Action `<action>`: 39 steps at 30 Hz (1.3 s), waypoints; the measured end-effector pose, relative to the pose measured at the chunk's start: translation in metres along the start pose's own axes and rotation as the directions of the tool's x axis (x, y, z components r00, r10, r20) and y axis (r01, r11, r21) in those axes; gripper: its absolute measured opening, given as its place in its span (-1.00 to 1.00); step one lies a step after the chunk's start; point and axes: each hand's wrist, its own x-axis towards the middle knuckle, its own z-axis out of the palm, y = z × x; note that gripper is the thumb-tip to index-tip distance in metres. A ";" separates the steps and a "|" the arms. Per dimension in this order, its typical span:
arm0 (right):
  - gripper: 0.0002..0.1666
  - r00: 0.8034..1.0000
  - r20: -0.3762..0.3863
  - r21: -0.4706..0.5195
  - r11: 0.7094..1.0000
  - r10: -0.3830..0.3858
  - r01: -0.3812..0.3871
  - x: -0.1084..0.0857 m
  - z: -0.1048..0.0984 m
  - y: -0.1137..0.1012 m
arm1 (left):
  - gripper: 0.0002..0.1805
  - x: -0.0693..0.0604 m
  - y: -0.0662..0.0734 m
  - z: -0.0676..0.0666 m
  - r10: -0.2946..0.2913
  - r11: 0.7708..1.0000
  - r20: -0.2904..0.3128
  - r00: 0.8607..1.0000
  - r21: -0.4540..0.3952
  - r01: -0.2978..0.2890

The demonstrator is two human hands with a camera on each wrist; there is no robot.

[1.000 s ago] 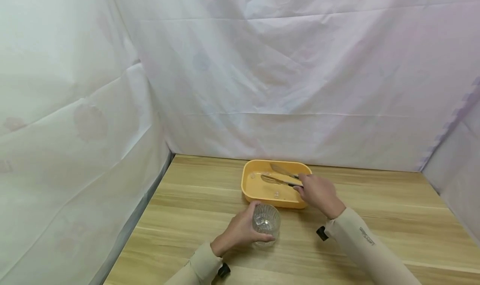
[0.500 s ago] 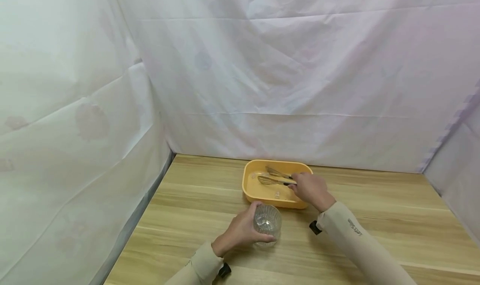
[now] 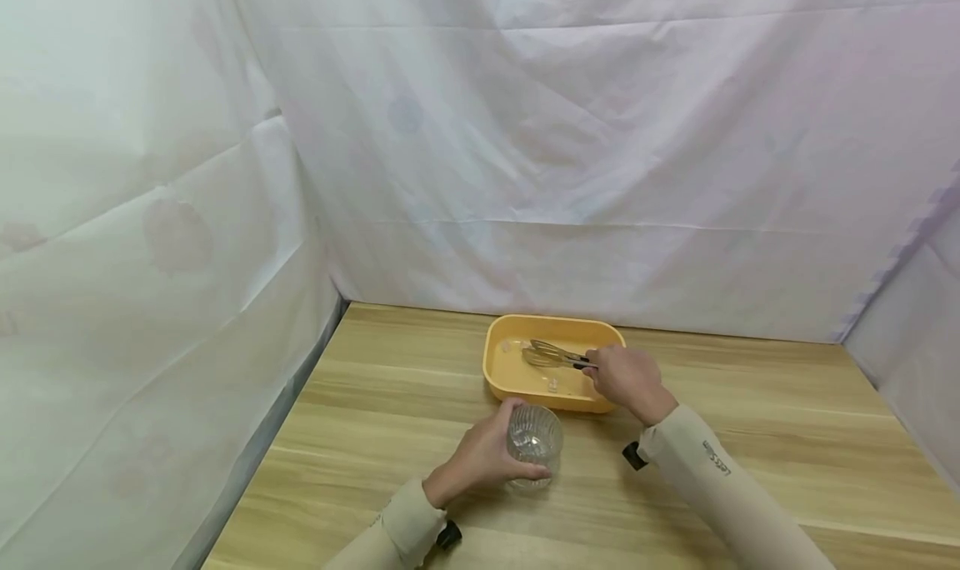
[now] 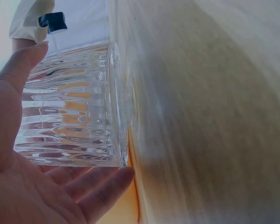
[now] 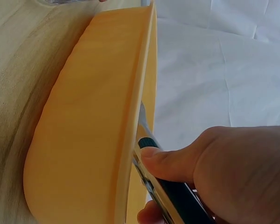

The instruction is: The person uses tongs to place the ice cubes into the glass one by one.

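My left hand [image 3: 483,457] curls round a clear ribbed glass [image 3: 535,445] standing on the table, thumb on the near side and fingers on the far side. In the left wrist view the glass [image 4: 79,112] is seen side-on against the palm. Over the yellow tray [image 3: 513,378], my right hand [image 3: 626,378] grips metal tongs [image 3: 551,354] by their dark handles. The tongs' two heads lie close together inside the tray. Small clear pieces [image 3: 552,384] rest on the tray floor. In the right wrist view the tray wall hides the tongs' heads.
The wooden table [image 3: 375,412] carries the tray near its back edge. White cloth walls [image 3: 600,178] stand behind and at both sides. The glass sits just in front of the tray.
The tongs' heads have come closer together inside the tray. My right hand has shifted a little to the left overall. My left hand and the glass stay where they were.
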 end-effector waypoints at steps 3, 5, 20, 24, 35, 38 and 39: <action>-0.82 1.000 0.001 -0.008 1.000 0.000 0.000 -0.001 0.000 0.001 | 0.05 0.000 0.000 0.000 0.007 1.000 -0.001 1.000 0.004 -0.007; -0.81 1.000 0.002 -0.012 1.000 0.004 -0.004 -0.001 0.000 0.002 | 0.05 0.001 0.000 0.000 0.007 1.000 -0.002 1.000 0.002 -0.007; -0.78 0.997 -0.075 0.007 1.000 -0.020 0.021 -0.020 -0.008 0.010 | 0.07 0.000 0.001 -0.001 -0.013 1.000 0.006 1.000 0.014 0.013; -0.75 0.997 -0.077 -0.029 0.999 -0.031 0.029 -0.022 -0.008 0.012 | 0.08 0.001 0.002 -0.001 -0.029 1.000 0.008 1.000 0.008 0.029; -0.73 0.997 -0.071 -0.031 0.999 0.033 -0.035 -0.014 0.000 0.012 | 0.08 0.000 0.002 -0.001 -0.041 0.999 0.008 0.999 0.009 0.041; -0.76 0.998 -0.053 -0.046 0.998 0.032 -0.035 -0.009 0.005 0.011 | 0.09 0.000 0.002 0.000 -0.039 0.999 0.010 0.999 0.009 0.038; -0.76 0.998 -0.051 -0.053 0.998 0.031 -0.034 -0.008 0.006 0.011 | 0.09 0.000 0.002 0.000 -0.036 0.999 0.012 0.999 0.010 0.036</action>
